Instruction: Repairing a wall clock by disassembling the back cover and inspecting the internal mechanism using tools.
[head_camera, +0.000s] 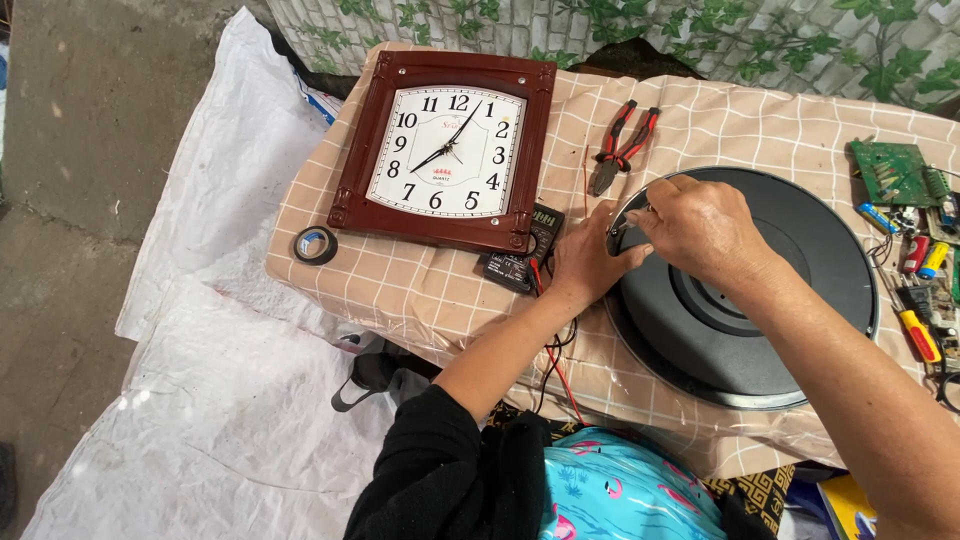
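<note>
Both hands meet at the left rim of the round black disc (745, 300), right of the wall clock (445, 150). Left hand (588, 262) steadies the edge; right hand (700, 225) pinches a small fitting there. Judged step: rim work; next calls for fine fingertip control.

A round black appliance base (745, 290) is seen at right of centre on the checked worktop (400, 280). Its left rim is gripped by the left hand (590, 262) and the right hand (700, 228). A square wall clock (447, 150) is laid upper left, red pliers (622, 145) above the hands, a tape roll (315, 244) at left.
</note>
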